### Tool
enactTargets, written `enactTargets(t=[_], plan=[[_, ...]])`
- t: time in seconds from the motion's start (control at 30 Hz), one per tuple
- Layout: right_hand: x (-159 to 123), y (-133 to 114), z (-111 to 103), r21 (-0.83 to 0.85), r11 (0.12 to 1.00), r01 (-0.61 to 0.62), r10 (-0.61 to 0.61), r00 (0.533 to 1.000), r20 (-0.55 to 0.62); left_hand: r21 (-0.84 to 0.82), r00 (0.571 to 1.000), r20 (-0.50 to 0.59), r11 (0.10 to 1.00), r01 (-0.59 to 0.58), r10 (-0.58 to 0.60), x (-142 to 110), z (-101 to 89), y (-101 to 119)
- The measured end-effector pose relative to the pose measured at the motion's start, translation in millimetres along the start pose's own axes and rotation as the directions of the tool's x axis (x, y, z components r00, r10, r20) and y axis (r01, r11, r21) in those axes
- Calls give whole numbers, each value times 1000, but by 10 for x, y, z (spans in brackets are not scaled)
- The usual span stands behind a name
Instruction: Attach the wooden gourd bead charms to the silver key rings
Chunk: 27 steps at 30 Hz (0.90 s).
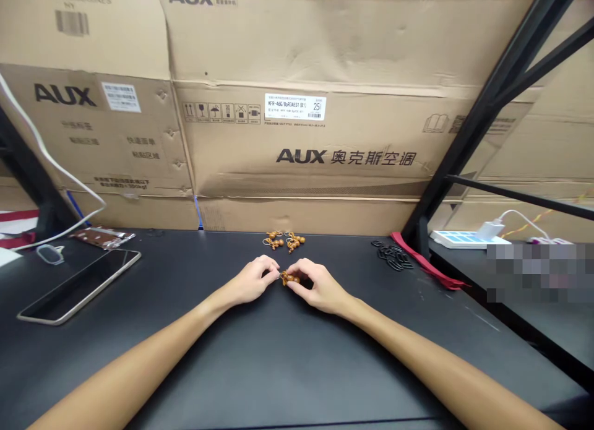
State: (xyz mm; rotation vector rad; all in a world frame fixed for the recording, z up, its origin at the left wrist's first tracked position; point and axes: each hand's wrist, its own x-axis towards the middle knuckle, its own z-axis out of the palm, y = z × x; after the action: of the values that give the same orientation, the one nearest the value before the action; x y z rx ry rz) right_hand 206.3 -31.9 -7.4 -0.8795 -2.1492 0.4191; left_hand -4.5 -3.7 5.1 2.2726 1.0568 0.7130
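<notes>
At the middle of the dark table, my right hand (318,284) pinches a keychain (291,278) with brown, wood-like beads and a small metal ring. My left hand (257,278) is closed at the ring's side, thumb and forefinger together on the ring. Just beyond both hands lie several similar keychains in two small clusters, a left cluster (273,239) and a right cluster (294,240), with their beads and rings showing. Fingers partly cover the held keychain.
A phone (81,286) lies at left, near a brown packet (102,237) and a white cable (55,164). Black rings or clips (393,255) and a red strap (427,263) are at right. Cardboard boxes (297,176) stand behind; a black frame post (457,139) rises at right beside a power strip (459,239).
</notes>
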Motion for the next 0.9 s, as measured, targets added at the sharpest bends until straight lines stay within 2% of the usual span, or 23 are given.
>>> enactTargets(t=[0.37,0.6,0.7,0.9], plan=[[3,33,12,-46,999,-20,20,1000,-16,37,999,22,999,-29,28,2,0,-13],[15,131,-28,-205,976,-74,67,997,-38,255,984,66,951,-174,163,-63,8,40],[11,137,-38,-216,975,-50,46,999,-21,325,977,53,921,-215,209,-100,12,53],[-1,99,-36,-198,979,45,-38,998,41,406,970,-19,888,-214,243,-129,31,57]])
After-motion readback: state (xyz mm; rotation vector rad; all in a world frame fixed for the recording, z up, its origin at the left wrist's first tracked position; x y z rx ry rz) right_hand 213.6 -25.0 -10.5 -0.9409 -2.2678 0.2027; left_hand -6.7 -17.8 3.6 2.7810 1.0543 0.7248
